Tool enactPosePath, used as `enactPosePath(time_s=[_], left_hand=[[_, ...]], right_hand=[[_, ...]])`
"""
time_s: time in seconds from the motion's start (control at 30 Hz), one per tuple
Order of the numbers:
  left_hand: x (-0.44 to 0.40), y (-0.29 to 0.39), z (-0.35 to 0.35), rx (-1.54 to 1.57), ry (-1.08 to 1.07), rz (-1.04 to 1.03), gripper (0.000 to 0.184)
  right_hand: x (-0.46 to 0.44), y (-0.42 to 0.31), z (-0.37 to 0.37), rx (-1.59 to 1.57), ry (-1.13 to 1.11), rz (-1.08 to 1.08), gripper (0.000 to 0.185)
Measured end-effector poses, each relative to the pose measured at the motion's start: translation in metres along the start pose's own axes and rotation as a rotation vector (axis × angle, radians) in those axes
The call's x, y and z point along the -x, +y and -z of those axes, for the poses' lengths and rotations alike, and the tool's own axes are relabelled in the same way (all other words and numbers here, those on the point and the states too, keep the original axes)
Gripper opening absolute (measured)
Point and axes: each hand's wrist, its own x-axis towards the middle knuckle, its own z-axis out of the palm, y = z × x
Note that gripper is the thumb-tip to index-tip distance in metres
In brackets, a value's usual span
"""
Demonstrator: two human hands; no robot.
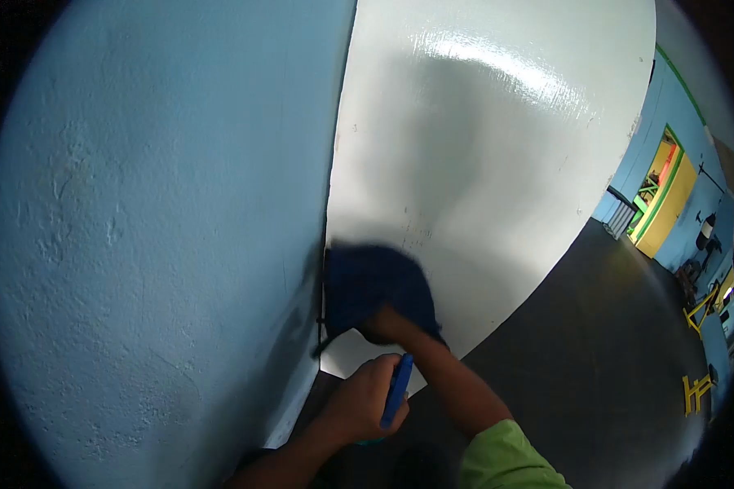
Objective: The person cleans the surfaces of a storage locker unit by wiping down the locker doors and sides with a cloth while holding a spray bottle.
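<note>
My right hand [389, 326] presses a dark blue cloth [383, 281] against the lower left of a glossy white panel [481, 204]. The cloth is bunched and blurred at its edges, and its left side reaches the corner with the blue wall. My fingers are partly lost against the dark fabric. Below and nearer to me, my left hand [363, 403] is closed round what looks like a spray bottle [396, 391], seen from above with its narrow blue top. A bit of teal shows beneath that hand; the rest of the bottle is hidden.
A rough light blue wall [139, 244] rises close on the left and meets the white panel. Dark floor [579, 342] stretches to the right. Farther off stand yellow metal frames [696, 394], a yellow door [669, 208] in a green frame, and equipment along another blue wall.
</note>
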Motion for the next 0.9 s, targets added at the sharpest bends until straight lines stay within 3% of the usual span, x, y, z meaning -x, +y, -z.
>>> enactPosePath(time_s=[0.03,0.07,0.13,0.27,0.33,0.4,0.43,0.57,0.63,0.77,0.87,0.9], left_hand=[[-0.001,0.000,0.001,0.002,-0.004,-0.003,0.054],[-0.002,0.000,0.000,-0.029,0.005,-0.016,0.054],[-0.004,0.004,0.004,-0.059,0.025,-0.018,0.054],[-0.010,0.013,0.011,-0.030,-0.031,0.016,0.056],[-0.011,0.019,0.012,-0.023,-0.037,-0.001,0.056],[-0.010,0.022,0.012,-0.043,-0.075,0.035,0.057],[-0.008,0.021,0.012,-0.039,-0.092,0.049,0.057],[-0.002,0.011,0.002,-0.066,-0.161,0.130,0.058],[0.000,0.011,0.006,-0.065,-0.171,0.170,0.059],[0.005,0.021,0.005,-0.106,-0.313,0.194,0.064],[-0.004,0.029,0.008,-0.151,-0.391,0.220,0.065],[-0.004,0.032,0.007,-0.161,-0.456,0.231,0.064]], right_hand=[[-0.005,0.023,-0.025,-0.121,-0.257,-0.160,0.045],[0.013,0.038,-0.032,-0.051,-0.255,-0.099,0.046],[0.064,0.053,-0.027,0.229,0.089,0.083,0.049],[0.116,0.075,0.019,0.677,0.960,0.002,0.056],[0.103,0.060,0.041,0.667,1.405,-0.012,0.060],[0.069,0.034,0.043,0.666,1.585,-0.074,0.063],[0.064,0.016,0.033,0.776,1.489,-0.262,0.067],[0.006,0.027,-0.048,0.543,0.758,0.137,0.045],[0.016,0.037,-0.076,0.405,0.524,0.217,0.035],[0.099,0.042,-0.059,0.340,0.638,0.254,0.026],[0.102,0.057,-0.027,0.313,0.672,0.297,0.027],[0.097,0.064,-0.021,0.456,0.688,0.109,0.028]])
